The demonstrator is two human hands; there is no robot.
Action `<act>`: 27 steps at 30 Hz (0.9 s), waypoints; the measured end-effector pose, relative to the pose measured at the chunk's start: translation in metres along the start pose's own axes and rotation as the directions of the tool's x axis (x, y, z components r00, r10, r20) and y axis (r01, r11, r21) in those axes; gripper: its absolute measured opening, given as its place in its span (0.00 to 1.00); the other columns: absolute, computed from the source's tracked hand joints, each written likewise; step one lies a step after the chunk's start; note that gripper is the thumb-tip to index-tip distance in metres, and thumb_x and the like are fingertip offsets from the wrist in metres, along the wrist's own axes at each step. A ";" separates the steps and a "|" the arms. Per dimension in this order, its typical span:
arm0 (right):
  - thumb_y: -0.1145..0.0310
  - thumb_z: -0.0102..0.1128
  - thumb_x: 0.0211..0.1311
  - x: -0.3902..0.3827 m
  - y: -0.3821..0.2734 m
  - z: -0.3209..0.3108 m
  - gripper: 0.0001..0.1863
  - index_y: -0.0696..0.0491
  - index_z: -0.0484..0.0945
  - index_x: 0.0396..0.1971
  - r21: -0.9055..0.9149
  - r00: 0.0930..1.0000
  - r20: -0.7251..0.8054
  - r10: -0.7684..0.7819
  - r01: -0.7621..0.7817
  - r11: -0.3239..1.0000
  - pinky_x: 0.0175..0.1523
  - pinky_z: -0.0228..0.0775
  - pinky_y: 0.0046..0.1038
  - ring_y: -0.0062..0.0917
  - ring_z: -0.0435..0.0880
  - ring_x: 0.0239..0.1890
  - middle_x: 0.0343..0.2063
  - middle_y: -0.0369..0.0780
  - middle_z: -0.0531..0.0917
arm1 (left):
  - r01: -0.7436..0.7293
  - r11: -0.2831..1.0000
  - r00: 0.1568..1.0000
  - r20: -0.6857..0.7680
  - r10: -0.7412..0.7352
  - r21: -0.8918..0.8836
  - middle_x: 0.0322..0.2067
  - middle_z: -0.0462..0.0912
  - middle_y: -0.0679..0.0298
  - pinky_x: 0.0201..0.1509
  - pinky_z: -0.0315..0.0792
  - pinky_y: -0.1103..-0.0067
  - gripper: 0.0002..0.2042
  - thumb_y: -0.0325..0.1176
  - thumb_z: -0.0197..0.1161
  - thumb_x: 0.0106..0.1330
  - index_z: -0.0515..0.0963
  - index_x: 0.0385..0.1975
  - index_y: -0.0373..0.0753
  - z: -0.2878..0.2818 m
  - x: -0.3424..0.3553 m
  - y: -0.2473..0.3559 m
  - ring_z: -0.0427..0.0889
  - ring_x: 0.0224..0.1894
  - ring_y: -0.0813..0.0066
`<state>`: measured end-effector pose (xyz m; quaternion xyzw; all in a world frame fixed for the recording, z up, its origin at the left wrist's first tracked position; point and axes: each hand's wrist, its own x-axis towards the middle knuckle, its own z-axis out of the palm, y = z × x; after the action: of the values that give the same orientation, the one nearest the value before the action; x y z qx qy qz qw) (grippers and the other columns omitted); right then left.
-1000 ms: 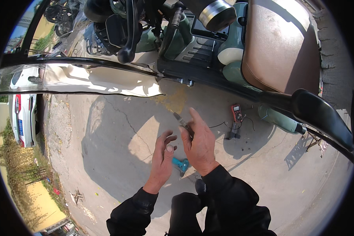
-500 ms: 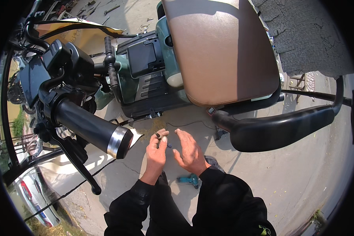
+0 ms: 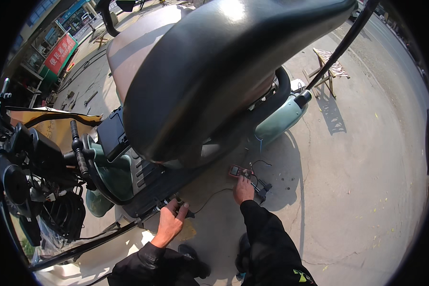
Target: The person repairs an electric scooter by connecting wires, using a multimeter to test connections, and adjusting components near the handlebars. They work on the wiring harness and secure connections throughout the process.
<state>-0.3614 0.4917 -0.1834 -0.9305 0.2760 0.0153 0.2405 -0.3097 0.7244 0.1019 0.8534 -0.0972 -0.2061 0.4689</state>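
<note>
My right hand (image 3: 243, 190) reaches down to a small red multimeter (image 3: 234, 170), its fingers together on the lower part of the meter, around the dial. Dark leads (image 3: 261, 163) loop out beside the meter. Close to the edge of the scooter's black footboard (image 3: 150, 190), my left hand (image 3: 170, 223) is closed, with thumb and fingers pinched around a small dark piece too small to make out. A thin black cable (image 3: 209, 198) runs along the ground between the two hands.
The black padded armrest (image 3: 214, 71) looms over the brown seat (image 3: 133, 40) and hides part of the green scooter. Handlebar parts (image 3: 21, 176) stand at the left. A folding stool (image 3: 330, 66) is at the far right. A thin black frame bar (image 3: 343, 47) slants beside it.
The view has shifted right along the scooter. My hands, close together before, are now apart: the right has gone to the multimeter, the left to the footboard's edge.
</note>
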 end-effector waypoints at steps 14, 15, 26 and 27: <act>0.64 0.57 0.66 0.101 0.039 0.081 0.23 0.59 0.73 0.57 -0.291 0.988 0.137 -0.075 0.113 0.950 0.51 0.79 0.38 0.38 0.85 0.51 0.47 0.45 0.85 | -0.274 0.962 0.962 -0.003 0.274 0.009 0.26 0.84 0.63 0.32 0.70 0.82 0.08 0.30 0.62 0.73 0.84 0.39 0.31 0.032 -0.023 -0.067 0.77 0.27 0.81; 0.64 0.56 0.66 0.099 0.040 0.084 0.22 0.58 0.74 0.57 -0.333 0.988 0.117 -0.103 0.137 0.933 0.49 0.80 0.39 0.38 0.85 0.51 0.47 0.45 0.85 | -0.283 0.958 0.959 0.006 0.283 0.041 0.26 0.84 0.63 0.33 0.70 0.81 0.08 0.29 0.62 0.73 0.84 0.38 0.31 0.032 -0.024 -0.068 0.77 0.28 0.81; 0.63 0.57 0.66 0.102 0.042 0.105 0.20 0.60 0.77 0.52 -0.269 0.967 0.100 -0.235 0.254 0.929 0.45 0.81 0.39 0.38 0.86 0.47 0.45 0.46 0.86 | -0.181 0.979 0.983 0.033 0.178 0.091 0.31 0.87 0.61 0.42 0.73 0.81 0.09 0.27 0.59 0.74 0.82 0.38 0.27 0.024 -0.042 -0.075 0.81 0.34 0.79; 0.63 0.58 0.66 0.100 0.036 0.105 0.19 0.60 0.78 0.50 -0.245 0.953 0.095 -0.287 0.302 0.921 0.45 0.81 0.39 0.38 0.86 0.46 0.43 0.46 0.86 | -0.177 0.981 0.984 0.031 0.175 0.080 0.31 0.87 0.61 0.42 0.74 0.81 0.09 0.27 0.59 0.74 0.82 0.38 0.27 0.024 -0.042 -0.075 0.81 0.35 0.79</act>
<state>-0.2846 0.4632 -0.3081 -0.9838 0.1215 0.0413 0.1252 -0.3601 0.7616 0.0386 0.8577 -0.1861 -0.1698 0.4483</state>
